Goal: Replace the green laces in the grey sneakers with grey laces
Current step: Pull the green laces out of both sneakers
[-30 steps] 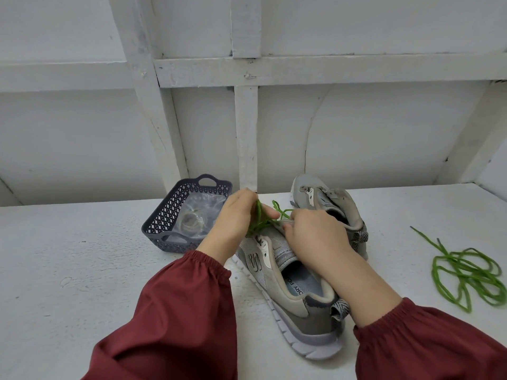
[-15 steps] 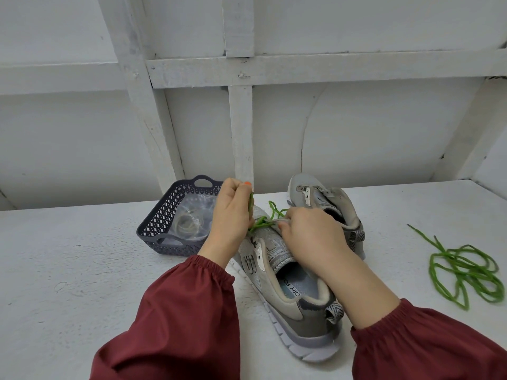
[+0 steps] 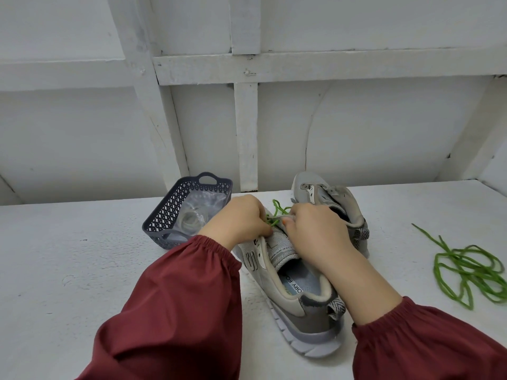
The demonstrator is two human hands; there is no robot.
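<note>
A grey sneaker [image 3: 299,305] lies on the white table, heel toward me. My left hand [image 3: 238,222] and my right hand [image 3: 315,229] meet over its tongue, both pinching the green lace [image 3: 278,208] that still runs through its front eyelets. A loop of that lace sticks up between my hands. A second grey sneaker [image 3: 332,198] stands behind, with no lace visible in it. A loose green lace [image 3: 472,267] lies coiled on the table at the right.
A dark grey lattice basket [image 3: 175,212] stands left of the shoes and holds clear plastic bags with coiled laces [image 3: 192,219]. A white wall with wooden battens rises just behind the table.
My left hand has come down from a raised pull to the shoe's tongue, close to my right hand. The green lace loop above the shoe is shorter.
</note>
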